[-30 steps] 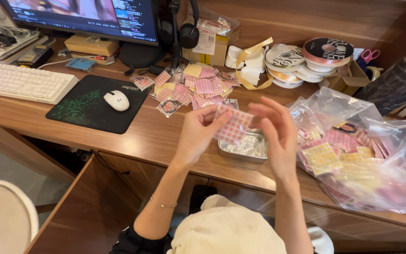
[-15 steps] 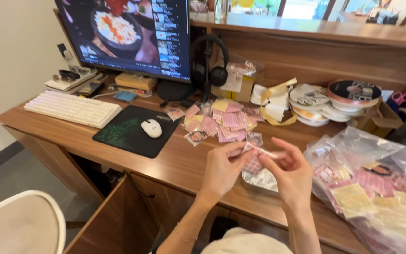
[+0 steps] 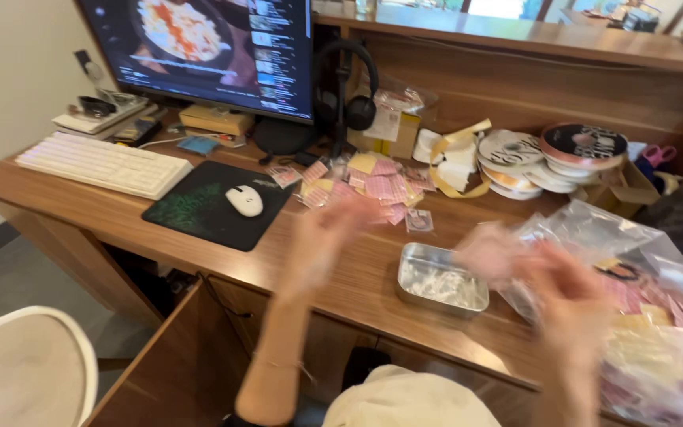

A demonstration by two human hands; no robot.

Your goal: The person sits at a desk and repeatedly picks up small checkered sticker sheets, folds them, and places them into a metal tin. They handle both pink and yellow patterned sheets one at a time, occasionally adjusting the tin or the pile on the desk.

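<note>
- Pink packet [image 3: 490, 251]: a small pale-pink, see-through thing sits at the right hand [image 3: 575, 296], above the desk between the metal tray [image 3: 443, 278] and the clear plastic bag [image 3: 642, 316]; motion blur hides its exact shape.
- The right hand is badly blurred. It seems to have the pink packet at its fingertips, but I cannot tell whether the fingers pinch it or only touch it.
- The left hand [image 3: 327, 237] is raised above the desk edge, apart from the right hand, just below the heap of small pink and yellow packets [image 3: 373, 188]. It is smeared by motion, so I cannot tell whether it is spread or closed, and nothing shows in it.
- The metal tray lies on the wooden desk [image 3: 120, 213] between the two hands, with small clear bits inside.
- The clear plastic bag at the right holds many more pink and yellow packets.
- Further left sit a white mouse [image 3: 245, 200] on a dark mouse pad [image 3: 199, 217], a white keyboard [image 3: 100, 164] and a monitor [image 3: 215, 47].
- Behind the heap hang black headphones [image 3: 353, 99]; round ribbon spools [image 3: 551, 154] lie further right.
</note>
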